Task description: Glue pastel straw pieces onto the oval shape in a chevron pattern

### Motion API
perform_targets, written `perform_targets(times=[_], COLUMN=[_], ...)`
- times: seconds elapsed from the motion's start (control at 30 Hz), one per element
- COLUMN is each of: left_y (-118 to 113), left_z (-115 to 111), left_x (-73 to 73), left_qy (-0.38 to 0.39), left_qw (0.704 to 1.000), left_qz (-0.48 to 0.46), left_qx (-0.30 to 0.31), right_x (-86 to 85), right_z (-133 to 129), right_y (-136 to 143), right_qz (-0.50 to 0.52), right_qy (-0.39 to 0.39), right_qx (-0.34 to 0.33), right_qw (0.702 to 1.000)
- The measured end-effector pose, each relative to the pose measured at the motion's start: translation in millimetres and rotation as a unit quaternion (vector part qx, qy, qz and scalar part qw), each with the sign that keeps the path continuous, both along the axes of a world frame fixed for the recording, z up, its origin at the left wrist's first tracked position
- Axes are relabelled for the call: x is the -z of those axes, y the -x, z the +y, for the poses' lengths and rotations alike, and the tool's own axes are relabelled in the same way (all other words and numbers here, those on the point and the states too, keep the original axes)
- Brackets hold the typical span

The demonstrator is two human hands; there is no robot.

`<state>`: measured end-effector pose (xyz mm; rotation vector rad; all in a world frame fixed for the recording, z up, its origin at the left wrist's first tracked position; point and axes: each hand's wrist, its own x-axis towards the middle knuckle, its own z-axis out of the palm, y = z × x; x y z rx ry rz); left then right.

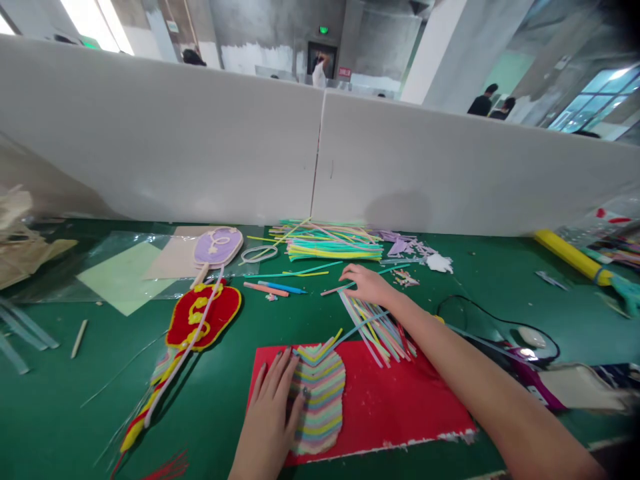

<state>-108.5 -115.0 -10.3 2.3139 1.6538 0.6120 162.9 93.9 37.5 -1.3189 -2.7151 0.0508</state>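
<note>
My left hand (273,400) lies flat, fingers stretched out, over the left edge of a striped pastel piece (323,400) on a red sheet (395,407). The piece has V-shaped rows of yellow, pink, green and blue; a few pipe cleaner ends stick up from its top. Beyond it, my right hand (370,285) reaches over a loose bunch of cut pipe cleaners (377,330). Its fingers are curled down and pinched at a thin pipe cleaner (330,291). My forearm hides part of the bunch, and the exact fingertip contact is hard to see.
A long pile of pipe cleaners (333,250) lies by the white partition (200,147). To the left are a red-and-yellow fan (213,323) and a purple fan (213,250). Pens (267,289) lie mid-table. Scissors (625,290), a yellow roll (570,257) and a black cord (480,307) are right.
</note>
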Motion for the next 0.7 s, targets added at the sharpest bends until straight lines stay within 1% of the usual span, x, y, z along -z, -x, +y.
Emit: perform_targets(times=[0.17, 0.27, 0.37, 0.43, 0.5, 0.57, 0.63, 0.7], left_y=[-0.2, -0.4, -0.8, -0.4, 1.0, 2.7, 3.1, 0.3], left_z=[-0.4, -0.9, -1.0, -0.6, -0.2, -0.7, -2.6, -6.1], left_x=[2.2, 2.8, 2.4, 0.7, -3.5, -10.8, -20.1, -28.6], left_qy=[-0.004, -0.005, 0.000, 0.007, 0.009, 0.012, 0.025, 0.040], left_qw=[1.000, 1.000, 1.000, 0.999, 0.996, 0.988, 0.975, 0.967], left_qz=[-0.010, -0.012, -0.021, -0.040, -0.081, -0.141, -0.201, -0.235], left_qx=[-0.005, -0.007, -0.008, -0.007, -0.022, -0.057, -0.093, -0.092], right_x=[3.7, 7.9, 2.9, -6.3, -16.5, -23.4, -24.3, -19.1], right_z=[0.0, -1.2, -11.0, -26.4, -49.2, -76.6, -105.4, -132.7], right_y=[30.0, 49.4, 62.0, 66.6, 68.9, 69.8, 69.8, 69.4], right_qz=[-0.002, 0.008, 0.040, 0.088, 0.176, 0.209, 0.207, 0.197], right_qy=[-0.014, -0.024, -0.039, -0.060, -0.104, -0.149, -0.190, -0.195], right_qx=[-0.046, -0.050, -0.050, -0.075, -0.147, -0.199, -0.212, -0.186], right_qw=[0.999, 0.998, 0.997, 0.991, 0.968, 0.946, 0.936, 0.943])
